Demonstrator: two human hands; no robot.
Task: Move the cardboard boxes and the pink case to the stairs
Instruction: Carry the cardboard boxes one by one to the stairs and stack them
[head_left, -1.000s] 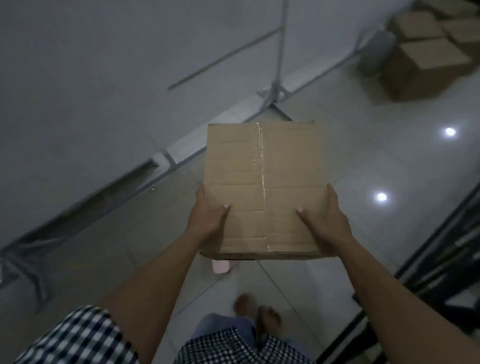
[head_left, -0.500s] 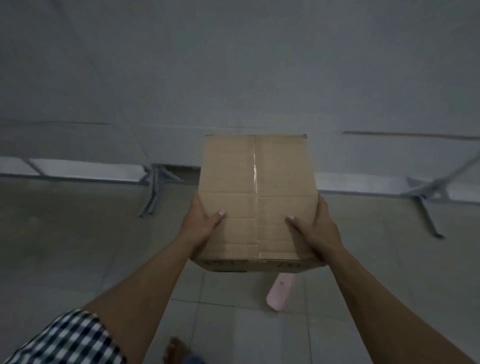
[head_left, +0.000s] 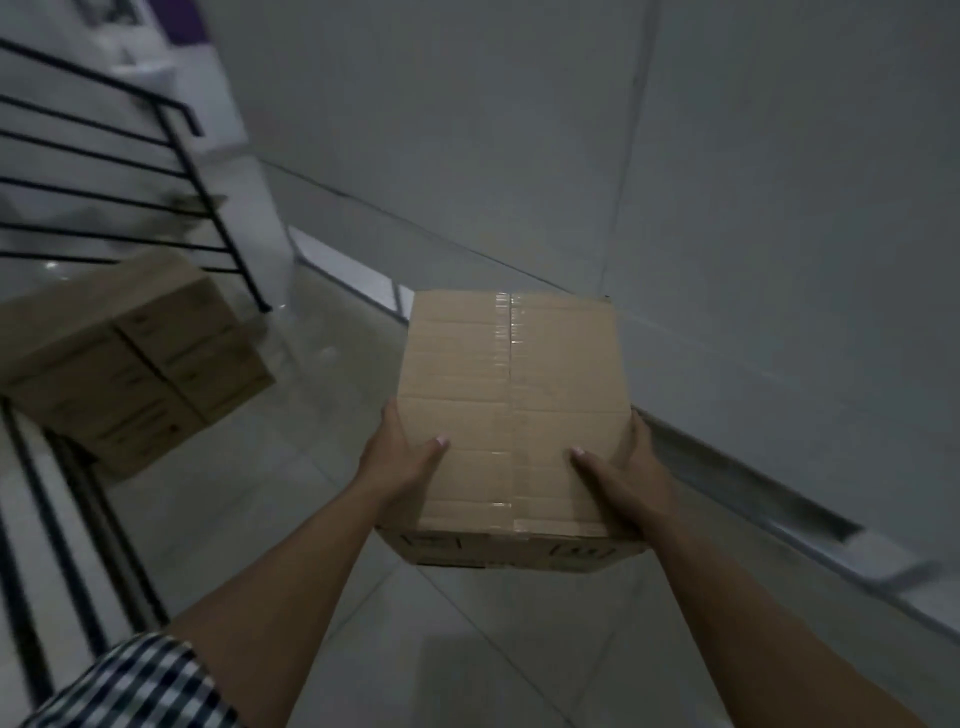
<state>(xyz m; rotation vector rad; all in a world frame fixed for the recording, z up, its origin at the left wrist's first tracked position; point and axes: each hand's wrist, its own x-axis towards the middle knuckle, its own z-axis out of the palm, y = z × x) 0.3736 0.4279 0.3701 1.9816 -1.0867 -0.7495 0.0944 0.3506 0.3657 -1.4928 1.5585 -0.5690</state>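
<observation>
Up front in the head view, a sealed cardboard box (head_left: 511, 415) is held off the floor, out ahead of the person's chest, with a strip of clear tape (head_left: 506, 364) running down the middle of its top. The left hand (head_left: 400, 462) clasps the box's near left edge, thumb laid flat over the top face; its fingers go down the side and cannot be seen. The right hand (head_left: 623, 478) clasps the near right edge in the same way, thumb on top and fingers hidden. Both forearms reach straight forward, and a black-and-white checked sleeve (head_left: 140, 680) shows at the lower left.

Below the box lies a glossy pale tiled floor (head_left: 322, 374). To the right a plain grey wall (head_left: 779, 208) rises, with a light skirting strip (head_left: 753, 493) along its foot. At the left, well apart from the held box, a stack of cardboard boxes (head_left: 130, 358) sits on the floor just in front of a black metal railing (head_left: 130, 171); printing on their sides is too blurred to read.
</observation>
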